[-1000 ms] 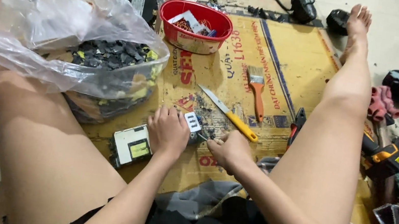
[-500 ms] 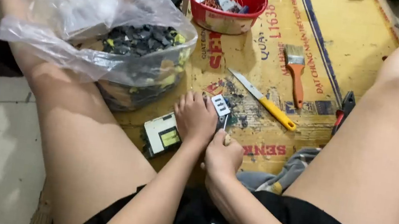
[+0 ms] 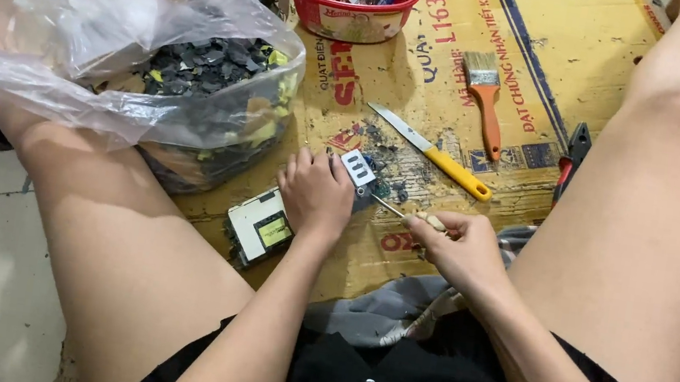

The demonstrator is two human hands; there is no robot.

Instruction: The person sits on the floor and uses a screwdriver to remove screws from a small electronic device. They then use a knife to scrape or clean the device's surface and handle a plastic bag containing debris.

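Your left hand [image 3: 318, 192] is covering most of the small grey part [image 3: 358, 170], so only its top corner with dark squares is showing; what kind of part it is stays hard to make out. The fingers are curled down and pressing together over it, pinning it on the cardboard sheet [image 3: 425, 80]. Just left of that wrist a white circuit module [image 3: 258, 226] with a yellow label is lying flat, its lower edge partly hidden by your forearm.

Your right hand [image 3: 459, 249] is closing in a pinch around a thin metal tool [image 3: 394, 210] with a pale handle; most of the handle is hidden inside the fist, and the tip is pointing at the grey part, touching or nearly touching it, cannot tell which.

Dark crumbs are lying scattered on the cardboard near the tip. A yellow-handled knife [image 3: 437, 155] is lying just beyond, and an orange-handled paintbrush [image 3: 485, 105] beside it. Pliers [image 3: 573, 156] with red and black grips are half hidden by your right leg. The red bowl [image 3: 350, 15] is cut off at the top edge, holding scraps and copper wire. A clear plastic bag [image 3: 106, 38] over a tub of dark chips is resting against your left thigh; the tub itself is blurred behind the plastic.
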